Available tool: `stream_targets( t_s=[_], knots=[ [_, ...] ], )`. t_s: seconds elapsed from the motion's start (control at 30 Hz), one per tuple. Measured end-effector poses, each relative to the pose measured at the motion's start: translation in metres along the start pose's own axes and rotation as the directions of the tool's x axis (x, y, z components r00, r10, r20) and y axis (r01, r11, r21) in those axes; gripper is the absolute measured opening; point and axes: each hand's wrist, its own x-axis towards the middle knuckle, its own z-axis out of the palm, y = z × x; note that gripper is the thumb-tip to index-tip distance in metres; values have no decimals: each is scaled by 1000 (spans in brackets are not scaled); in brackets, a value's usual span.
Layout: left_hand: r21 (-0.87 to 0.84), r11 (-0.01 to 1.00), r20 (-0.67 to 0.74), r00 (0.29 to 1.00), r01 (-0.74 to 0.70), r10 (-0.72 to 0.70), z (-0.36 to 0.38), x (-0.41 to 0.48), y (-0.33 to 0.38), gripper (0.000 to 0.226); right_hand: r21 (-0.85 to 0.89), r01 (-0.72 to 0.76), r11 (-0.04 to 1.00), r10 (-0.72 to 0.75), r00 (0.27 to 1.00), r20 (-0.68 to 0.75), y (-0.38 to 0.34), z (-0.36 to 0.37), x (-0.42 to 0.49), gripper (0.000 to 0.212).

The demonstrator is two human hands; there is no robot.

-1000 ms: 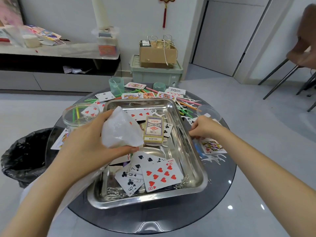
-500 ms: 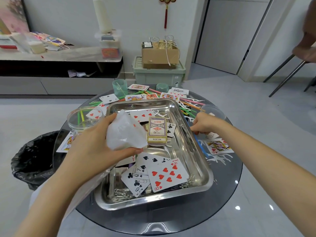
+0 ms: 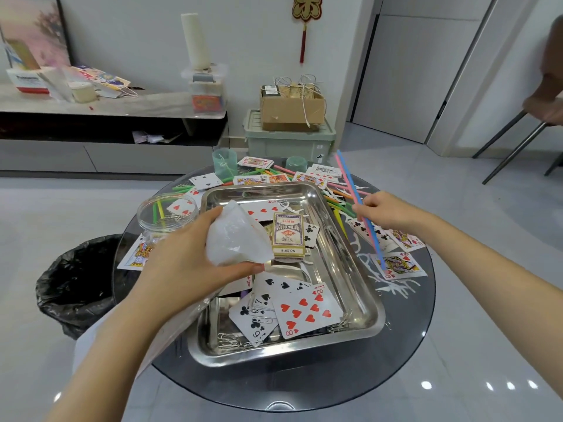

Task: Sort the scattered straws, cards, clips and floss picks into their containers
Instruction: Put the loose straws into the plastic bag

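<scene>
The right hand pinches two long thin straws, one blue and one pink, near their middles. They slant up off the table, with their lower ends close to a face card. The left hand grips a crumpled, translucent white plastic bag over the left side of the steel tray.

This looks like the straw step, with a pair just gathered and not yet stowed. The next move is probably to bring their ends together and slide them into the bag or the clear jar, which already holds green and yellow straws. Which container is meant I cannot tell. Being long, light and springy, they need a narrow opening held steady.

More straws lie in a bright heap beside the tray's far right corner. The tray is shiny, shallow and round-cornered. It holds a printed card box, glossy loose cards such as the eight of hearts, and wire paper clips tangled at its near edge. Small white pieces, likely floss picks, are scattered on the dark, round glass table. Two pale green cups stand at its far side.
</scene>
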Motion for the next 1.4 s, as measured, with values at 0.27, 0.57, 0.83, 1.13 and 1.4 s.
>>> stream_targets(
  t_s=[0.27, 0.57, 0.83, 1.13, 1.4],
  knots=[
    [-69, 997, -14, 1000, 16, -17, -9, -4, 1, 114, 48, 379, 924, -380, 898, 222, -56, -19, -77, 26],
    [-103, 992, -48, 996, 66, -71, -15, -13, -10, 107, -225, 476, 850, -416, 869, 266, -101, -21, -87, 40],
    [-124, 992, -61, 998, 11, -19, -28, -21, -20, 107, -246, 544, 802, -449, 821, 352, -137, -18, -95, 24],
    [-301, 952, -115, 993, -47, 13, -45, -27, -24, 65, -325, 834, 447, -829, 522, 200, -238, 50, -89, 14],
    [-349, 936, -175, 978, 46, -113, -60, -35, -64, 78, -157, 755, 637, -768, 638, -54, -246, 69, -78, 40]
  ],
)
